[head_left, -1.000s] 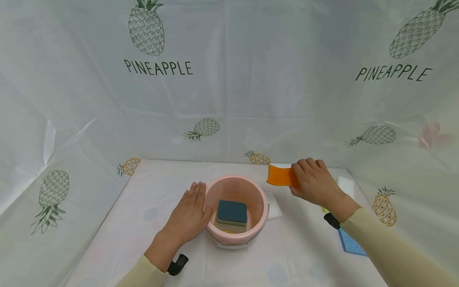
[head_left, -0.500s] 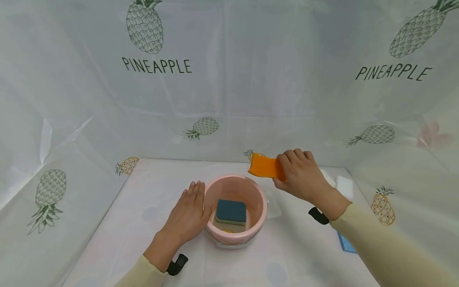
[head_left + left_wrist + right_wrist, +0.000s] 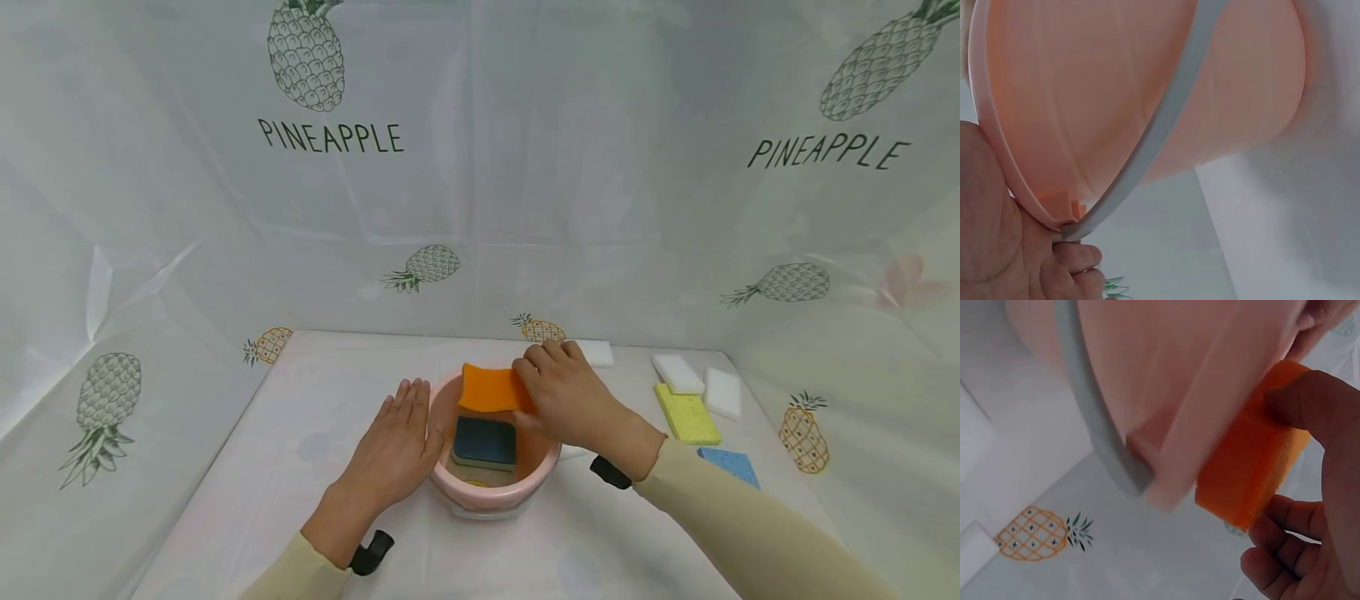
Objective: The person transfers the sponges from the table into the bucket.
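A pink bucket (image 3: 491, 497) with a grey handle (image 3: 1154, 131) stands on the table. Inside it lies a sponge with a dark green top (image 3: 484, 442). My left hand (image 3: 393, 454) rests against the bucket's left rim with its fingers straight. My right hand (image 3: 566, 396) pinches an orange sponge (image 3: 491, 389) between thumb and fingers, over the far right part of the bucket's mouth. In the right wrist view the orange sponge (image 3: 1254, 450) shows right at the rim, the thumb on one face and the fingers along another.
To the right lie two white sponges (image 3: 677, 374), a yellow sponge (image 3: 686, 414) and a blue sponge (image 3: 729, 467). Another white block (image 3: 596, 353) lies behind my right hand. A white piece (image 3: 573, 452) shows beside the bucket. A pineapple-print sheet (image 3: 480, 167) hangs behind the table.
My right hand has carried the orange sponge leftward, from right of the bucket to over its mouth. The sponges on the right have come into view. My left hand has stayed at the rim.
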`<state>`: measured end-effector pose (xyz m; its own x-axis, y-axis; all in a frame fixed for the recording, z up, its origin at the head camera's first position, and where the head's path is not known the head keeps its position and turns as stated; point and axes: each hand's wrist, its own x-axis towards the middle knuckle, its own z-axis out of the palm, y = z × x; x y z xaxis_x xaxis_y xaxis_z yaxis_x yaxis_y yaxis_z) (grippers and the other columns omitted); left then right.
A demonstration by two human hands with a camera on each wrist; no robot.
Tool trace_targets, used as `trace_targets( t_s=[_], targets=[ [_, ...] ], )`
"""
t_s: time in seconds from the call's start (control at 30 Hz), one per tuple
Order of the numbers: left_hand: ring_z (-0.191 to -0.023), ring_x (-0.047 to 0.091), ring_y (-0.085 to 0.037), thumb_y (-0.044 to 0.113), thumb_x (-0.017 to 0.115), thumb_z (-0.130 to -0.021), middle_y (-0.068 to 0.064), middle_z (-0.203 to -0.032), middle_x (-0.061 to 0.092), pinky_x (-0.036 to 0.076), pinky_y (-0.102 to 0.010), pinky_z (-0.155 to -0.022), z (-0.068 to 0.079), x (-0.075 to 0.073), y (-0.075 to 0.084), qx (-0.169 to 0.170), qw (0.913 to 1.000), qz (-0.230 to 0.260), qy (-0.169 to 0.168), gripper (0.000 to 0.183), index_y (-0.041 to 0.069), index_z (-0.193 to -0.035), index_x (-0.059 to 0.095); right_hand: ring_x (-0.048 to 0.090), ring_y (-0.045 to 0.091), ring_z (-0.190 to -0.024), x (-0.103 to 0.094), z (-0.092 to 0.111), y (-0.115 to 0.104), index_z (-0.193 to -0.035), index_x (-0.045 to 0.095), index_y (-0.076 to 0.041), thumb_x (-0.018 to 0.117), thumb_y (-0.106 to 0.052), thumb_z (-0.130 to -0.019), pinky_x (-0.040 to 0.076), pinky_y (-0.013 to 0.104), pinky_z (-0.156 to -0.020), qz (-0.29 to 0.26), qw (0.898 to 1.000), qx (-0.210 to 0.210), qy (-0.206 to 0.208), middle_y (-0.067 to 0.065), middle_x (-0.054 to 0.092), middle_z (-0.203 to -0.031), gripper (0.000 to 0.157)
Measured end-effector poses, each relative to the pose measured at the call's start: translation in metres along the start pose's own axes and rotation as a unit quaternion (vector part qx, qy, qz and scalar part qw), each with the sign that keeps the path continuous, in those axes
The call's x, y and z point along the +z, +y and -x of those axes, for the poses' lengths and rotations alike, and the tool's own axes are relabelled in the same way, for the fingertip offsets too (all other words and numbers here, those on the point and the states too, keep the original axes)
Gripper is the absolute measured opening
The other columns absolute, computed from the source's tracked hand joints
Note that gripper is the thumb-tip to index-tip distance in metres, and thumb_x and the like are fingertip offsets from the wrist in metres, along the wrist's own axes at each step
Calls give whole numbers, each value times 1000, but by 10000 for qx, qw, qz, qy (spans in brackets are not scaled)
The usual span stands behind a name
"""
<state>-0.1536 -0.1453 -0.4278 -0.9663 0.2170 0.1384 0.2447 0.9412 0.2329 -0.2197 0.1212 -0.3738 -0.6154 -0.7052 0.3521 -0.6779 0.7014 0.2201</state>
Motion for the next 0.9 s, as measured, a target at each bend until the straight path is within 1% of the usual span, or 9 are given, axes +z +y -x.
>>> trace_targets(
  t_s=[0.2,0.4,0.57,0.73,0.9],
  targets=[
    [-151,17,-30,47,32,-103,-14,-161,22,17,-49,-122,0,-1,0,-87,9998,34,-171,70,2,-155,18,43,22,-91,12,-2,-11,-113,61,-11,65,-58,-81,32,38,-78,3,9992,-176,-360,3,55,-100,57],
    [-151,18,-31,45,33,-103,-14,-161,23,18,-50,-122,0,-1,0,-109,9998,119,-148,69,2,-155,19,45,24,-88,22,-4,-17,-110,62,-8,68,-57,-80,34,38,-76,43,9982,-292,-531,5,57,-97,58],
    [-151,18,-31,45,33,-103,-15,-161,22,19,-50,-122,0,-1,0,-66,9998,123,-124,69,2,-155,19,46,24,-87,27,-6,-20,-112,63,-7,70,-58,-79,34,37,-75,145,9961,-298,-819,6,59,-97,62],
    [-150,18,-32,44,34,-104,-15,-161,23,19,-50,-121,0,1,-1,-41,9999,109,-94,68,1,-155,20,48,24,-89,30,-8,-22,-115,64,-7,70,-60,-78,35,37,-75,351,9934,-336,-1037,6,62,-102,65],
    [-150,20,-32,42,36,-103,-17,-160,26,21,-50,-121,1,-1,1,-59,9999,123,-48,67,-1,-154,23,48,24,-90,30,-10,-24,-115,64,-8,70,-60,-79,35,38,-76,422,9908,-323,-1248,6,63,-103,64]
  ],
)
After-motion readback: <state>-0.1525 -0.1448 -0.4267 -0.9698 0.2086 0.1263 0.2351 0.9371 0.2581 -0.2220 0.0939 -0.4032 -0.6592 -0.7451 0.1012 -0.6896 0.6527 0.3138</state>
